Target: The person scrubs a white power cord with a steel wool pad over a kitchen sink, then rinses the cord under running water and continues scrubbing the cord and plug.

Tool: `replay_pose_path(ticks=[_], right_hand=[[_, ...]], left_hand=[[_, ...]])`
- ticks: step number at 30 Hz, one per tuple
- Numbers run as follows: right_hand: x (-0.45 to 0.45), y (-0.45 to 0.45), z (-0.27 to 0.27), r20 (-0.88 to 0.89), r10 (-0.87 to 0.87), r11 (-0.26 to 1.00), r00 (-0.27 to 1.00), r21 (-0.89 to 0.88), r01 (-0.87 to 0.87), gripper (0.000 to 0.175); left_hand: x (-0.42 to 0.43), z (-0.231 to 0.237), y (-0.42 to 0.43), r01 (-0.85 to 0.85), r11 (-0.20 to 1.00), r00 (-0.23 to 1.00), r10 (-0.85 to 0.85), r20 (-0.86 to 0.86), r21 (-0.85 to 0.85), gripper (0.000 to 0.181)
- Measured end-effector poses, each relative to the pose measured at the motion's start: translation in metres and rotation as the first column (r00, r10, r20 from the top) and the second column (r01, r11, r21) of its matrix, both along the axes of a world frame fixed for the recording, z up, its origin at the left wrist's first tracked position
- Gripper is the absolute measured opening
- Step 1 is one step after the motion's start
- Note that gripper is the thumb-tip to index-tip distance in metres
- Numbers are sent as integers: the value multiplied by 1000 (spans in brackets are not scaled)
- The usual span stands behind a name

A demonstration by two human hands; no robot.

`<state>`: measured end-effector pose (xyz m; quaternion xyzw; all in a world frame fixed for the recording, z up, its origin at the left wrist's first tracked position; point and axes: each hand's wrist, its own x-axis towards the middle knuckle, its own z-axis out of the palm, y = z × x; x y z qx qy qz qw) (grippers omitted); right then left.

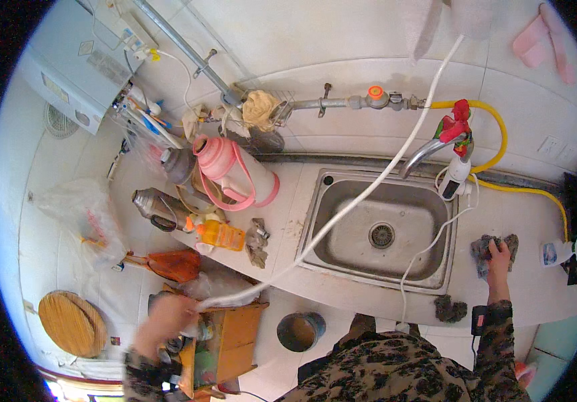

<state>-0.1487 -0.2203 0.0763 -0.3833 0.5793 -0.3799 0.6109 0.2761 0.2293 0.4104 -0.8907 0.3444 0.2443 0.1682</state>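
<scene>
My right hand (499,256) presses on a crumpled grey cloth (481,254) lying on the counter to the right of the steel sink (368,216). At the lower left, my left hand (170,316) is blurred and grips the end of a long white hose (358,198). The hose runs diagonally up across the sink to the top of the view. A red cloth is tied on the metal faucet (421,153). A dark scrubbing pad or rag (450,309) lies at the counter's front edge, below the grey cloth.
A pink thermos jug (238,173), a steel flask (155,206) and a bottle of orange liquid (220,235) stand or lie at left. A spray bottle (559,252) lies far right beside a black stove. A bucket (301,331) and a wooden cabinet (238,341) are below. A thin white cable crosses the sink.
</scene>
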Motion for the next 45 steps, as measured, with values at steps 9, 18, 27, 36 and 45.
replay_pose_path(ticks=[9,18,27,36,45], right_hand=[[44,10,10,15,109,991,994,-78,-108,17],[31,38,-21,-67,48,980,997,-192,-60,18],[-1,77,6,67,16,997,998,-73,-11,20],[6,64,-2,34,-24,996,999,-87,27,19],[29,44,-19,86,-18,994,996,106,9,18]], left_hand=[[99,136,-182,555,822,609,-300,735,-125,13],[222,15,-315,438,847,637,-57,769,-300,18],[340,-82,-318,619,723,583,-160,796,-309,24],[192,-78,-310,629,356,718,73,692,-691,18],[-116,-336,-268,186,897,786,-381,-487,-402,38]])
